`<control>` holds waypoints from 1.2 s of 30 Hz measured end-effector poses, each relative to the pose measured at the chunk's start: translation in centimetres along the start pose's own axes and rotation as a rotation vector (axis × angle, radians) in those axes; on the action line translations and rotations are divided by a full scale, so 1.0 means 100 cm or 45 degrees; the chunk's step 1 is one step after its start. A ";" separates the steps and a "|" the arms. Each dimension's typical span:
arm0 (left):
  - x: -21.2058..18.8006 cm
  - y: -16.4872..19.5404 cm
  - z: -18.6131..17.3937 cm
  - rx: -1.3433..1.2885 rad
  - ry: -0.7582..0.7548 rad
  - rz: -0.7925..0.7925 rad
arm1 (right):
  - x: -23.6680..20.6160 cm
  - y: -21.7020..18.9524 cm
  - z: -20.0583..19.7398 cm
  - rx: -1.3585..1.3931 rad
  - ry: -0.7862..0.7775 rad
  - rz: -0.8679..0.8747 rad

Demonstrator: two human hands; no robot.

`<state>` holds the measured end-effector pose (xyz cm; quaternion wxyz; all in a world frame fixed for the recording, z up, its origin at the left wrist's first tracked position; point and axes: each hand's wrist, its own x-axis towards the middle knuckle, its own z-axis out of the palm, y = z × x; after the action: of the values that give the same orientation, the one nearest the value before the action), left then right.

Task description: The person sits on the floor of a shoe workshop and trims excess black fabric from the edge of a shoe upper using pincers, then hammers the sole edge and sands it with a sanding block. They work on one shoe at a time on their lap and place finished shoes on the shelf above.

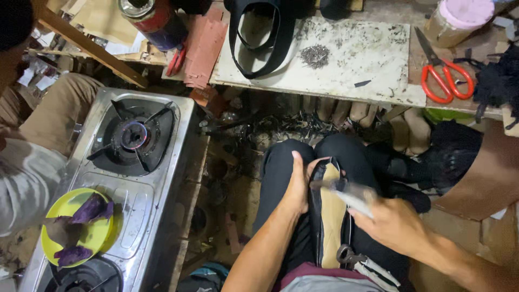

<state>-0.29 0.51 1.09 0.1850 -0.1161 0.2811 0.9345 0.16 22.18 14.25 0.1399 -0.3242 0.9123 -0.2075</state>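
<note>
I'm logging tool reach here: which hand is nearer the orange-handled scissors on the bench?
Right. The right hand lies below the scissors, while the left hand, gripping the shoe, is farther left.

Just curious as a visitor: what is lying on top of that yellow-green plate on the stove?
On the yellow-green plate lie purple pieces of food, likely sweet potato, some peeled skins. The plate rests on the steel stove; whatever is beneath it is covered.
</note>
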 end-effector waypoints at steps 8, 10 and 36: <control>0.003 -0.007 -0.001 -0.031 0.016 -0.022 | -0.021 0.009 0.017 0.362 0.104 0.229; 0.003 -0.008 -0.002 0.051 0.105 -0.056 | -0.007 0.014 0.016 -0.129 -0.339 0.482; -0.017 0.015 0.029 0.678 0.255 0.371 | 0.023 0.035 -0.008 0.337 0.074 0.625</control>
<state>0.31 0.55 4.75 0.0445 -0.1137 0.5462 0.8287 -3.74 23.36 13.00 0.2009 -0.0662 0.9321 -0.2941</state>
